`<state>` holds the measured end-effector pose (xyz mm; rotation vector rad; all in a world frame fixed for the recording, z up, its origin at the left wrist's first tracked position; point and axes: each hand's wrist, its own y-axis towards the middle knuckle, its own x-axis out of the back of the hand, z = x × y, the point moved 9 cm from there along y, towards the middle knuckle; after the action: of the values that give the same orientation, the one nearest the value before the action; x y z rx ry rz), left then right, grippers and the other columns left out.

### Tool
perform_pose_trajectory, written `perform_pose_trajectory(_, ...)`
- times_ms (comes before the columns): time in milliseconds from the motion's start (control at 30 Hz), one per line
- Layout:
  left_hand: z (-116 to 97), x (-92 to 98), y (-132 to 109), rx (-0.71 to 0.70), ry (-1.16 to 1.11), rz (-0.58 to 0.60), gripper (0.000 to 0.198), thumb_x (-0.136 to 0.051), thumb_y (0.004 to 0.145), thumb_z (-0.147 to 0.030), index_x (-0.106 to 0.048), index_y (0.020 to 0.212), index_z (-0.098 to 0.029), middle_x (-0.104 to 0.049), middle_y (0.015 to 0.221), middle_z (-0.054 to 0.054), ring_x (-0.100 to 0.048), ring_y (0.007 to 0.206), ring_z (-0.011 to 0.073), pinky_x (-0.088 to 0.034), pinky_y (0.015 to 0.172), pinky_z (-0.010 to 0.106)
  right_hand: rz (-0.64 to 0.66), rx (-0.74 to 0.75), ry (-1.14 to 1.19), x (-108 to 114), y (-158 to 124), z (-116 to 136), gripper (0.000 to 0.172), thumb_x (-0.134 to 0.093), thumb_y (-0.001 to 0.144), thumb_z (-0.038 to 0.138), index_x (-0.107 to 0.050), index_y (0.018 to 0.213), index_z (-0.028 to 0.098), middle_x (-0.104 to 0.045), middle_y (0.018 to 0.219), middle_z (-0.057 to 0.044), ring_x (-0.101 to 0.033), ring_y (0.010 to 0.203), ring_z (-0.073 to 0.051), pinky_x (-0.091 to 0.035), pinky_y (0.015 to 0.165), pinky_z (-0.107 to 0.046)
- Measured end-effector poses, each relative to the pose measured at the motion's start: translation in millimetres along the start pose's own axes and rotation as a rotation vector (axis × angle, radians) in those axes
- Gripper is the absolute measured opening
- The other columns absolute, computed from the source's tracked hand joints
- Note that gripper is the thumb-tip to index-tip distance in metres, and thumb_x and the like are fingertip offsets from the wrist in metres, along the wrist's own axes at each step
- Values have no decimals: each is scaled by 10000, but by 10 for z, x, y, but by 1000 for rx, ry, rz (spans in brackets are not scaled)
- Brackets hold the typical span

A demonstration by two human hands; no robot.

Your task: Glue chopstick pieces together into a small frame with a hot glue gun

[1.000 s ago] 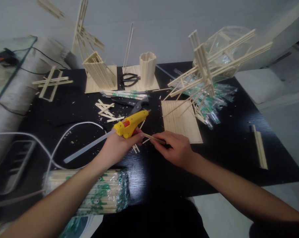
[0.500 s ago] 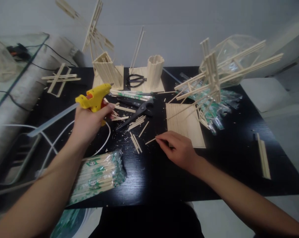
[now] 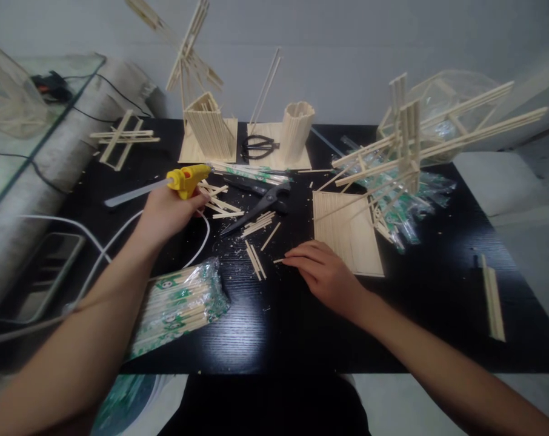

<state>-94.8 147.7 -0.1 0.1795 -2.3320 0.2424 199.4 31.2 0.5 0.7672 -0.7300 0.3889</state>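
1 yellow glue gun (image 3: 188, 180) sits gripped in the left hand (image 3: 168, 211), near loose sticks (image 3: 228, 214) and left of the black shears (image 3: 262, 206). The right hand (image 3: 329, 275) pinches 1 short stick (image 3: 279, 261), near the wooden panel (image 3: 347, 227) and 2 parallel sticks (image 3: 253, 260) on the table (image 3: 302, 333).

At the back of the black rectangular wooden table (image 3: 447, 290), an angular pale wooden-stick tower (image 3: 208, 133) stands left of a round pale wooden-stick tower (image 3: 297, 134), with a black looped hand tool (image 3: 259, 145) between these 2. In front lie long black metal shears (image 3: 268, 201); left of them is a yellow plastic glue gun (image 3: 188, 180), in the left hand (image 3: 168, 215). Right of the shears lies a flat rectangular pale wooden panel (image 3: 329, 230), behind the right hand (image 3: 326, 275). A clear-and-green plastic packet of wooden sticks (image 3: 183, 306) lies at the front left.
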Motion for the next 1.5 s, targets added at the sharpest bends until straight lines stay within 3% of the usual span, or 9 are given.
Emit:
perform_pose_trajectory(267, 4, 21, -28, 16, 162, -11, 213, -752, 814, -356, -704, 849, -152, -665, 735, 18, -611, 746, 191, -395, 710, 313, -20, -42, 7, 58, 6, -12, 296, -508, 1004, 18, -725, 1112, 188, -749, 1016, -84, -688, 959, -213, -626, 864, -405)
perform_pose_trajectory(500, -94, 83, -42, -25, 231, -80, 252, -696, 875, -376, -715, 985, -149, -667, 846, 61, -628, 878, 250, -419, 803, 344, -162, -187, -1, 249, 6, -92, 250, -550, 1021, 78, -721, 1092, 246, -744, 1010, -43, -732, 949, -178, -635, 856, -352)
perform_pose_trajectory(733, -438, 52, -338, -236, 67, -198, 239, -710, 895, -391, -611, 913, -175, -630, 795, -2, -598, 725, 159, -437, 740, 301, -217, -438, 264, 219, -73, -314, 241, -622, 990, 133, -712, 1166, 270, -738, 982, -23, -719, 891, -169, -616, 851, -351)
perform_pose_trajectory(800, -488, -145, -445, -232, -138, -80, 271, -754, 862, -407, -595, 919, -195, -668, 853, -12, -606, 657, 137, -448, 657, 291, -225, -524, 422, 159, -101, -382, 268, -651, 964, 143, -707, 1194, 269, -723, 959, -18, -712, 875, -164, -613, 832, -341)
perform_pose_trajectory(900, -611, -603, -646, -221, -366, 239, 259, -784, 825, -399, -632, 896, -201, -708, 875, 5, -644, 668, 142, -493, 645, 294, -202, -631, 676, 51, -102, -443, 258, -726, 900, 168, -713, 1146, 243, -709, 900, -7, -702, 837, -157, -612, 802, -325)
perform_pose_trajectory(1033, -738, -846, -840, -247, -396, 291, 262, -835, 753, -316, -693, 952, -222, -749, 904, 25, -707, 805, 186, -546, 735, 307, -191, -693, 841, 9, -70, -474, 244, -772, 863, 200, -719, 1099, 232, -687, 851, 14, -663, 763, -127, -588, 771, -300)
perform_pose_trajectory(1267, -710, -1035, -871, -162, -503, 412, 334, -840, 760, -341, -737, 1048, -208, -761, 964, 52, -715, 805, 194, -595, 725, 318, -209, -777, 1153, -88, -84, -502, 342, -866, 793, 251, -743, 1112, 274, -561, 854, 53, -602, 720, -89, -568, 718, -265)
perform_pose_trajectory(1367, -712, -1097, -884, -99, -578, 520, 263, -846, 743, -343, -756, 932, -184, -758, 913, 61, -677, 691, 170, -592, 630, 299, -226, -806, 1197, -103, -92, -511, 351, -883, 778, 251, -748, 1101, 279, -509, 827, 62, -570, 697, -78, -552, 691, -247)
perform_pose_trajectory(1500, -751, -1047, -885, -94, -589, 519, 191, -856, 720, -297, -737, 811, -178, -740, 833, 46, -648, 640, 148, -575, 598, 275, -225, -799, 1157, -83, -90, -513, 333, -882, 784, 280, -740, 1086, 272, -471, 798, 68, -554, 684, -82, -551, 675, -248)
